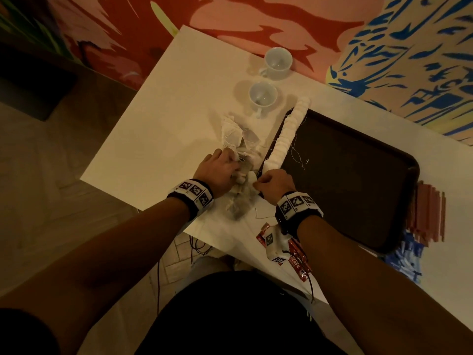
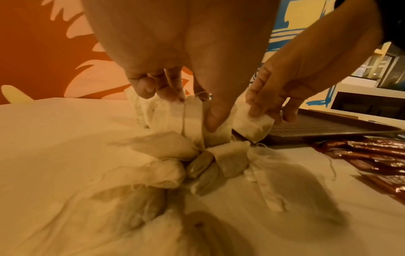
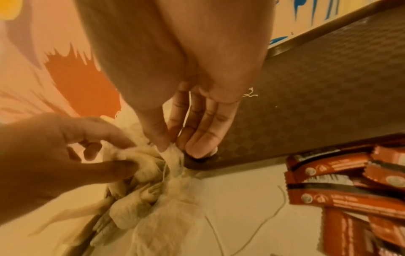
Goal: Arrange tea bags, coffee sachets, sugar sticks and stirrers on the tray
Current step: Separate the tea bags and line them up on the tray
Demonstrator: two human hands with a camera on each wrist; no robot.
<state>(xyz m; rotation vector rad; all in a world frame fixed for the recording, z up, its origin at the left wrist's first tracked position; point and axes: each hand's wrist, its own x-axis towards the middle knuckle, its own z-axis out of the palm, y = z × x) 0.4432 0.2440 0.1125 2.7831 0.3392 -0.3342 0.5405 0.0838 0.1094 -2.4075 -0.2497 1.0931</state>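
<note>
White tabletop (image 1: 158, 119) carries a tangled heap of pale paper tea bags (image 1: 239, 152), where the left hand (image 1: 220, 170) pinches several and the right hand (image 1: 275, 181) pinches one beside the dark brown tray (image 1: 407, 160).

A white table (image 1: 158, 119) carries everything. On it lie a dark brown tray (image 1: 358, 190), two white cups (image 1: 277, 63) beyond it, and a loose heap of tea bags (image 1: 240, 149) just left of the tray. Red coffee sachets (image 1: 299, 262) sit at the near edge; orange-red sticks (image 1: 427, 213) and blue sachets (image 1: 404, 260) lie right of the tray.
</note>
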